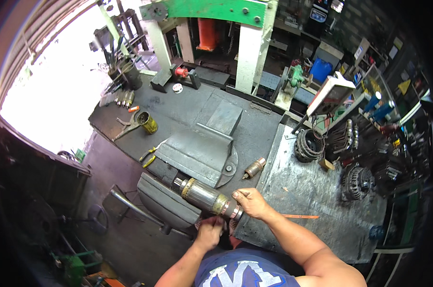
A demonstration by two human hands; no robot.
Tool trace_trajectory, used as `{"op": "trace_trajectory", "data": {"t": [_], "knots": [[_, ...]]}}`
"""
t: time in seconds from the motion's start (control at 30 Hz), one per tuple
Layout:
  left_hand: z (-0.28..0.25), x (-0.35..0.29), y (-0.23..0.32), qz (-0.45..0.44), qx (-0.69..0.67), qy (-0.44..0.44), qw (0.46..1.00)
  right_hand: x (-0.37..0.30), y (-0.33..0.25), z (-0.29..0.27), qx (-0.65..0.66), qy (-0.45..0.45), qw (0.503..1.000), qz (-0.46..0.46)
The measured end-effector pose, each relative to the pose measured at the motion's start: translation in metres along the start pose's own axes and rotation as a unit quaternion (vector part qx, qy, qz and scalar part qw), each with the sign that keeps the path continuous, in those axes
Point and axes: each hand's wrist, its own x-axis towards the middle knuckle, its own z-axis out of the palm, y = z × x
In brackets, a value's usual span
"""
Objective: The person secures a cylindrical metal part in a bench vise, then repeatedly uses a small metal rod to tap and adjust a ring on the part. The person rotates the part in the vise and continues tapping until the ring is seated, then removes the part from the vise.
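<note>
The armature (202, 195) is already sitting in the vise (190, 148); your right hand (251, 202) is curling by its commutator (232, 209), your left hand (210, 233) bunching below, but what they're gripping, and what's remaining, isn't showing clearly

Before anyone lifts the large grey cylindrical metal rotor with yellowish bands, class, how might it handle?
The grey metal rotor is probably stiff and heavy for its size, given its thick metal body. Its round sides could let it roll, though the grey metal vise has jaws on either side.
</note>
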Motion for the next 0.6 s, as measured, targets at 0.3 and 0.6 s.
{"op": "trace_trajectory", "data": {"t": [0.3,0.6], "knots": [[0.004,-0.019,0.032,-0.080,0.023,0.071,0.994,-0.013,0.036,0.048,0.322,-0.026,0.937,0.131],[0.006,-0.016,0.028,-0.088,-0.020,0.076,0.993,-0.019,0.036,0.031,0.183,0.052,0.980,-0.054]]}}
